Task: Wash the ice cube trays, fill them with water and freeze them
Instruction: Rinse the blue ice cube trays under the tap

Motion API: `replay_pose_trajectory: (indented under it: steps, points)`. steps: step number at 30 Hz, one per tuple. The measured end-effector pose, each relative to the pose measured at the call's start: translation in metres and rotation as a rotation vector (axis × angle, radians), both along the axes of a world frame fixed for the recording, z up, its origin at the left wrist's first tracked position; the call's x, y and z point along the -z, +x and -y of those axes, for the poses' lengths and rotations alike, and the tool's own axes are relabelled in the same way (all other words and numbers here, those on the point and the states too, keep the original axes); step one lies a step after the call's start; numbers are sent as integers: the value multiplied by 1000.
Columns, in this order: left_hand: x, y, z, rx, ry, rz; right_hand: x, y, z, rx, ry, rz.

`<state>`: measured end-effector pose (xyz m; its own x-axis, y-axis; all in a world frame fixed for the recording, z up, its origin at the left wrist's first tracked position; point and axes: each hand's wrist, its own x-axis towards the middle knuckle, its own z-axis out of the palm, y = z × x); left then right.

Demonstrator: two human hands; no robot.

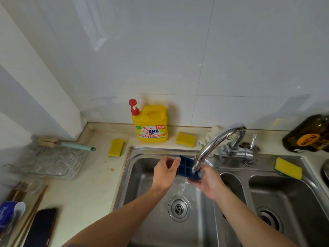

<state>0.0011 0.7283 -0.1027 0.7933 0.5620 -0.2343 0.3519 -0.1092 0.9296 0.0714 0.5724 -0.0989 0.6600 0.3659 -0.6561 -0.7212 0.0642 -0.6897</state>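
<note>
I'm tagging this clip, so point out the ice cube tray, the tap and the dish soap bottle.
ice cube tray (186,166), head view, blue cell grid.
tap (215,139), head view, curved chrome spout.
dish soap bottle (151,122), head view, yellow body above label.

The steel sink showed a dull, brushed sheen, and the tap gleamed, polished chrome! The ice tray looked like matt blue plastic, wet. At twelve o'clock from the sink stood a glossy yellow plastic bottle. At ten o'clock lay a rough-pored sponge and a ribbed clear glass dish. The wall tiles shone smooth and white.
</note>
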Motion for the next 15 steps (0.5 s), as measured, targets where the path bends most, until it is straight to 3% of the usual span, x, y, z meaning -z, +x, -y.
replay_pose_trajectory:
  steps: [8, 15]
  points:
    - [18, -7, -2, 25, -4, -34, -6, 1, 7, 2, -95, 113]
    - [33, -7, 18, 109, -368, -198, -12, -2, 32, -18, -271, 222]
